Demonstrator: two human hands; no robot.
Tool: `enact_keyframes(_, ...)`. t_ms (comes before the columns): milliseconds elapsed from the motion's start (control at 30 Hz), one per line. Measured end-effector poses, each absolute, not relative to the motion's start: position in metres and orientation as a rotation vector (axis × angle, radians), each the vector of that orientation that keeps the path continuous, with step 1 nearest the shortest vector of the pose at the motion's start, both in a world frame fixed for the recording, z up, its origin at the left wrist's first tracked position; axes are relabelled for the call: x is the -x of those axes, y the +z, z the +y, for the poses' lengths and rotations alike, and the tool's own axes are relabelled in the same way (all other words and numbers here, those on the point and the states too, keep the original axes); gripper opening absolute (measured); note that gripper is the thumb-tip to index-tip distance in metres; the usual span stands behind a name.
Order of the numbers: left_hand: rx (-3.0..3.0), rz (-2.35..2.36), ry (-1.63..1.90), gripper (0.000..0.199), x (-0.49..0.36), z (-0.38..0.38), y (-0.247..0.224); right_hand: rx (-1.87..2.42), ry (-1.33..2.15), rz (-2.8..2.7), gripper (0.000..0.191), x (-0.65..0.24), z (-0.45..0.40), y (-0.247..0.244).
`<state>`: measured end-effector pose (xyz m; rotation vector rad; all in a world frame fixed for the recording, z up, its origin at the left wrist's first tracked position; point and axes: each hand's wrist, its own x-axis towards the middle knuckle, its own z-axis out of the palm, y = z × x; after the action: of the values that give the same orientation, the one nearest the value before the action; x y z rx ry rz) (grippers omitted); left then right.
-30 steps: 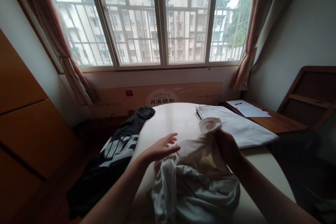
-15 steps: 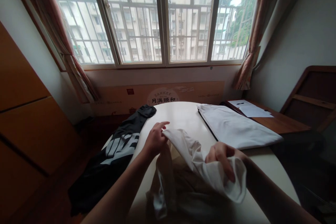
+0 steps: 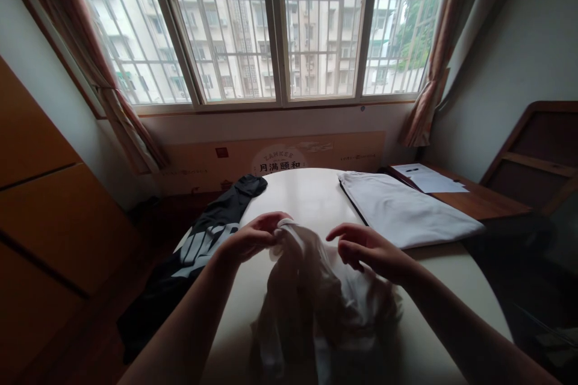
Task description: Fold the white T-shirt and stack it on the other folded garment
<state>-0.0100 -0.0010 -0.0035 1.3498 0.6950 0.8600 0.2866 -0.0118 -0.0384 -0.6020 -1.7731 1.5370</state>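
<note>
My left hand [image 3: 258, 234] pinches the upper edge of a crumpled white garment [image 3: 311, 271] and holds it up over the round white table [image 3: 298, 195]. From there the thin cloth hangs in loose folds toward me, its lower part dark and blurred. My right hand [image 3: 369, 251] hovers at the garment's right side with its fingers apart and loosely bent, gripping none of the cloth. Whether its fingertips brush the fabric I cannot tell. What kind of garment it is does not show clearly.
A folded white garment with a dark edge [image 3: 406, 210] lies at the table's right. Black clothing with large pale lettering [image 3: 194, 258] drapes over the left edge. Beyond, papers [image 3: 433, 180] rest on a brown wooden surface [image 3: 487, 207], beside a wooden chair back [image 3: 533, 156].
My right hand has let go of the white garment and risen slightly, its fingers spreading. The cloth's right side has dropped. My left hand keeps its hold, a little farther left.
</note>
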Motion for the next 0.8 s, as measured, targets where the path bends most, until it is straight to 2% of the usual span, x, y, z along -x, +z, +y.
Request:
enact_keyframes(67,-1.404,0.725,0.928,0.026,0.009,-0.002,0.001,0.755,1.276,-1.964,0.041,-0.279,-0.013,-0.038)
enact_keyframes(167,-1.567,0.871,1.12,0.028,0.003,0.004,-0.001,0.762,1.122,-2.179,0.045,-0.273,-0.016,-0.039)
enact_keyframes(300,-1.816,1.184,1.48,0.004,-0.002,0.021,-0.019,0.731,1.103,-2.278,0.071,-0.27,-0.021,-0.048)
enact_keyframes(400,-1.86,1.389,1.554,0.026,0.002,0.03,-0.031,0.751,1.095,-2.202,0.076,-0.267,-0.022,-0.054)
enact_keyframes(467,-1.834,1.479,1.554,0.033,0.007,0.034,-0.036,0.724,1.119,-2.05,0.074,-0.267,-0.022,-0.053)
enact_keyframes(633,-1.637,1.528,1.615,0.035,0.018,0.04,-0.038,0.548,1.254,-1.425,0.058,-0.276,-0.019,-0.036)
enact_keyframes(800,-1.463,1.478,1.658,0.034,0.016,0.038,-0.032,0.552,1.293,-0.955,0.049,-0.292,-0.01,-0.022)
